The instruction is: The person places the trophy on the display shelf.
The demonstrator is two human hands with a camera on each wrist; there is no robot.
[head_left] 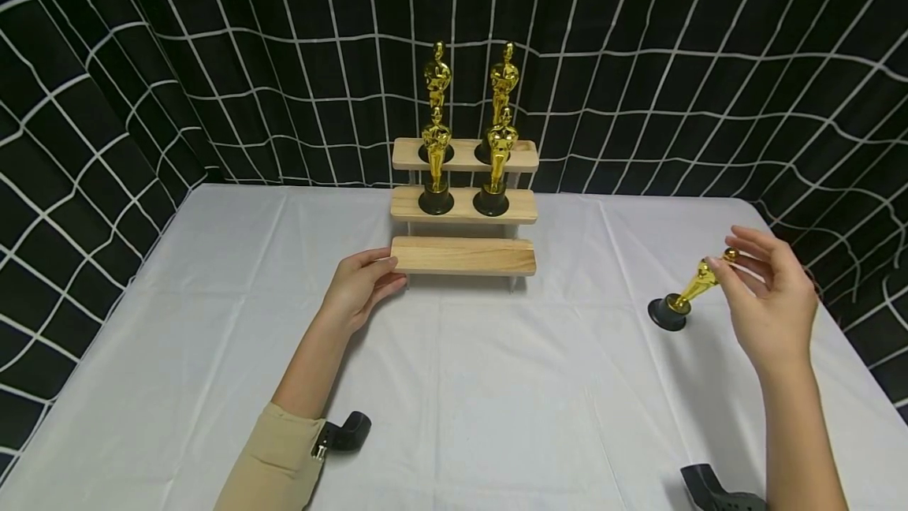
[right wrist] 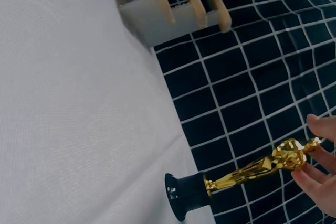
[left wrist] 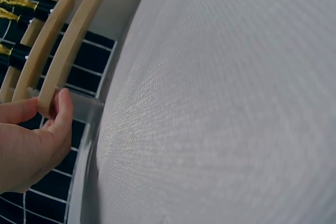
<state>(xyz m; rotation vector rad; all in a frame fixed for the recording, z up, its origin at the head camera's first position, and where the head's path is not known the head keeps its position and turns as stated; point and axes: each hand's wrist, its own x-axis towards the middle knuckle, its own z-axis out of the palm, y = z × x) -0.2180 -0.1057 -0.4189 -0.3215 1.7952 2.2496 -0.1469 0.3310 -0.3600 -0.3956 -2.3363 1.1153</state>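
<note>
A three-tier wooden stand (head_left: 464, 257) is at the middle back of the table. My left hand (head_left: 358, 290) pinches the left end of its lowest board, thumb and fingers on either face in the left wrist view. The bottom tier carries nothing. Two gold statuettes on black bases stand on the middle tier, among them a left one (head_left: 436, 156), and two more on the top tier, including a right one (head_left: 504, 81). Off to the right, my right hand (head_left: 776, 302) grips another gold statuette (right wrist: 257, 171) by its upper part; it tilts, with the black base lower left.
A white cloth (head_left: 496, 385) covers the table. Black fabric with a white grid (head_left: 298, 61) hangs behind and along both sides. Black wrist-worn devices, one at the left sleeve (head_left: 347, 432) and one by the right forearm (head_left: 720, 491), jut out over the cloth.
</note>
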